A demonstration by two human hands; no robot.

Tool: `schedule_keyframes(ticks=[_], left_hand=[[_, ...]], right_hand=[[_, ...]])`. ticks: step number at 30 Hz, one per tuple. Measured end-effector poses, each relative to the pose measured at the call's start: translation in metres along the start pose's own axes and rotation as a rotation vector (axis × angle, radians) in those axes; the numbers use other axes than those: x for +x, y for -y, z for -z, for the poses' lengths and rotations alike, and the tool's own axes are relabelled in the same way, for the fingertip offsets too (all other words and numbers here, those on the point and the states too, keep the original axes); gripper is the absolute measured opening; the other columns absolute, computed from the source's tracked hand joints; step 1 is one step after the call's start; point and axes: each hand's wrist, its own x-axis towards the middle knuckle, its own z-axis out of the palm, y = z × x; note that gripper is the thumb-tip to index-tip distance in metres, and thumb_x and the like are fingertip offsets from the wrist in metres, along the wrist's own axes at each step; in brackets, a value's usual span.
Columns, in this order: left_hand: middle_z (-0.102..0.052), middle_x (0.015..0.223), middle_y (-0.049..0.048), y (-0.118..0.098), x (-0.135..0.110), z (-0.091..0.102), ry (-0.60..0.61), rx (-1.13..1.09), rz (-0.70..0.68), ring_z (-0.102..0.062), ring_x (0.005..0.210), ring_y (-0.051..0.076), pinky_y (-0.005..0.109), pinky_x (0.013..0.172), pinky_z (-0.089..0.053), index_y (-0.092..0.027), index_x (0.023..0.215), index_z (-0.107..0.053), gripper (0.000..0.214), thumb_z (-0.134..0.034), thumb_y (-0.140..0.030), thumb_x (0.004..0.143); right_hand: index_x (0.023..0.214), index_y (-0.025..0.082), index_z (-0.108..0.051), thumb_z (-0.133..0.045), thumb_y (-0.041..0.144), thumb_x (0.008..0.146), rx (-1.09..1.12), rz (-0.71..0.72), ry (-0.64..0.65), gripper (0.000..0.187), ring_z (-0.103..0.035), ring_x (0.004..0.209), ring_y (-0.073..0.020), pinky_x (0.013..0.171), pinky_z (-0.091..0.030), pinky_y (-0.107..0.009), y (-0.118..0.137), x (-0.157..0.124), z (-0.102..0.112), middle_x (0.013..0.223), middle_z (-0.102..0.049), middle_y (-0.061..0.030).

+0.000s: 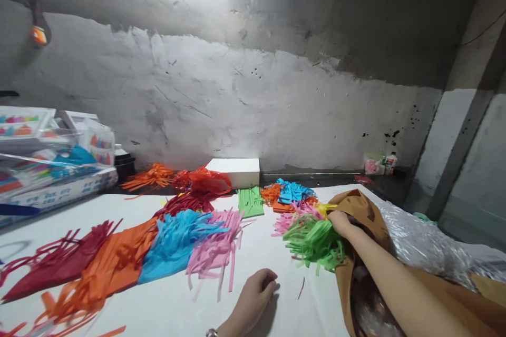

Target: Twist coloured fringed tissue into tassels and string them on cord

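“Yellow strips (324, 209): position?”

“At the brown bag's (358, 204) left edge, as is the green fringe (314, 242).”

“Hands?”

“Right hand (342, 224) at that bag edge, against the strips; fingertips hidden, grip cannot be told. Left hand (256, 290) well left of the bag, loosely half-open, apparently empty.”

“Handling?”

“Keep strips bunched, clear of the bag's rim; likely to snag.”

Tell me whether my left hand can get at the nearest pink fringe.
Probably yes: your left hand is close to the pink fringe, with only white tabletop showing between them.
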Motion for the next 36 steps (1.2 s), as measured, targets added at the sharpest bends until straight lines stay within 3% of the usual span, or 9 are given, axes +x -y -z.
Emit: schedule_keyframes(ticks=[4, 7, 12, 17, 20, 22, 25, 31, 36], left_hand=[[-0.065, 0.068, 0.004, 0.0, 0.005, -0.004, 0.025, -0.085, 0.032, -0.06, 0.06, 0.021, 0.031, 0.057, -0.047, -0.016, 0.092, -0.067, 0.037, -0.059, -0.05, 0.081], [-0.069, 0.079, 0.0105, -0.014, 0.008, 0.009, -0.038, -0.141, 0.031, -0.063, 0.065, 0.023, 0.033, 0.055, -0.05, -0.014, 0.099, -0.065, 0.052, -0.054, -0.061, 0.082], [-0.056, 0.14, 0.0153, -0.076, -0.01, 0.054, -0.177, -0.179, -0.157, -0.053, 0.125, 0.03, 0.041, 0.103, -0.046, -0.02, 0.13, -0.058, 0.062, -0.056, -0.064, 0.086], [-0.07, 0.107, 0.0102, -0.13, -0.06, 0.07, 0.211, -0.35, -0.14, -0.062, 0.102, 0.029, 0.037, 0.091, -0.049, -0.017, 0.107, -0.071, 0.053, -0.082, -0.054, 0.07], [-0.066, 0.085, 0.0053, -0.124, -0.093, 0.075, 0.145, -0.395, -0.082, -0.06, 0.083, 0.023, 0.031, 0.076, -0.048, -0.015, 0.09, -0.071, 0.044, -0.083, -0.052, 0.07], [-0.065, 0.085, 0.0029, -0.108, -0.114, 0.077, -0.05, -0.387, -0.041, -0.057, 0.08, 0.02, 0.029, 0.073, -0.046, -0.016, 0.099, -0.069, 0.045, -0.083, -0.049, 0.072], [-0.065, 0.092, 0.0027, -0.081, -0.148, 0.07, -0.254, -0.429, 0.032, -0.056, 0.082, 0.02, 0.029, 0.073, -0.046, -0.019, 0.119, -0.064, 0.058, -0.082, -0.05, 0.073], [-0.061, 0.124, 0.0107, -0.051, -0.196, 0.032, -0.122, -0.783, 0.158, -0.06, 0.106, 0.025, 0.038, 0.093, -0.047, -0.024, 0.146, -0.047, 0.077, -0.063, -0.069, 0.086], [-0.062, 0.121, 0.0124, -0.033, -0.206, 0.03, -0.113, -0.656, 0.065, -0.062, 0.103, 0.028, 0.041, 0.086, -0.052, -0.023, 0.136, -0.057, 0.062, -0.068, -0.058, 0.087]], right_hand=[[0.111, 0.016, -0.069, -0.062, 0.02, 0.097, 0.144, 0.172, -0.056, 0.016, -0.068, 0.105, -0.0204, 0.095, -0.056, -0.043, -0.003, -0.021, 0.02, 0.115, -0.071, -0.0066], [0.121, 0.021, -0.071, -0.048, 0.004, 0.092, 0.237, 0.394, -0.176, 0.041, -0.06, 0.125, -0.0214, 0.109, -0.048, -0.041, 0.009, -0.065, 0.036, 0.133, -0.065, -0.0095], [0.135, 0.03, -0.064, -0.042, 0.006, 0.096, 0.306, 0.793, -0.382, 0.051, -0.061, 0.127, -0.0208, 0.105, -0.052, -0.036, 0.053, -0.154, 0.045, 0.134, -0.067, -0.0077], [0.156, 0.026, -0.037, -0.042, 0.004, 0.096, 0.269, 1.012, -0.577, 0.063, -0.061, 0.126, -0.0187, 0.102, -0.055, -0.029, 0.092, -0.205, 0.04, 0.131, -0.068, -0.0091], [0.15, 0.024, -0.047, -0.038, -0.003, 0.092, 0.192, 0.949, -0.635, 0.065, -0.054, 0.135, -0.0221, 0.111, -0.049, -0.04, 0.098, -0.219, 0.034, 0.138, -0.064, -0.0094], [0.142, 0.022, -0.056, -0.038, -0.003, 0.091, 0.192, 0.819, -0.681, 0.059, -0.054, 0.135, -0.0259, 0.109, -0.05, -0.047, 0.106, -0.23, 0.029, 0.14, -0.061, -0.0117], [0.127, 0.018, -0.063, -0.044, 0.006, 0.094, 0.349, 0.742, -0.657, 0.039, -0.068, 0.11, -0.0239, 0.092, -0.06, -0.037, 0.138, -0.252, 0.014, 0.116, -0.07, -0.0131], [0.111, 0.019, -0.068, -0.049, 0.036, 0.1, 0.475, 0.49, -0.526, 0.027, -0.072, 0.087, -0.0304, 0.073, -0.061, -0.044, 0.217, -0.287, -0.036, 0.099, -0.074, -0.0118], [0.092, 0.025, -0.075, -0.05, 0.033, 0.089, 0.934, 0.145, -0.169, 0.027, -0.072, 0.09, -0.0281, 0.082, -0.056, -0.042, 0.213, -0.29, -0.052, 0.094, -0.076, -0.0063]])
